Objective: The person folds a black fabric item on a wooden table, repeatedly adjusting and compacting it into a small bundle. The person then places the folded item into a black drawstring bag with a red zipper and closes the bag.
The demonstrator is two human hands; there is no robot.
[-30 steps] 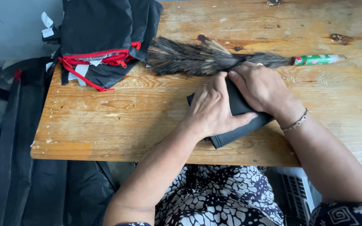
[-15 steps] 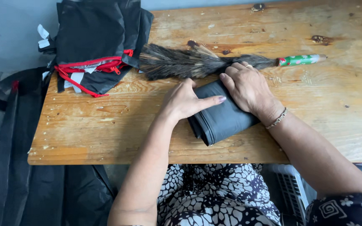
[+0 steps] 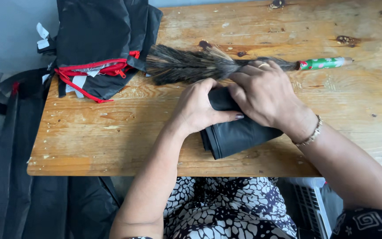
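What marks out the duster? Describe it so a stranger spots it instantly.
Start at the wooden table, then look along its far half, just beyond both hands. The feather duster lies there lengthwise. Its brown plume and green patterned handle set it apart from the black fabric pile with red trim beside it.
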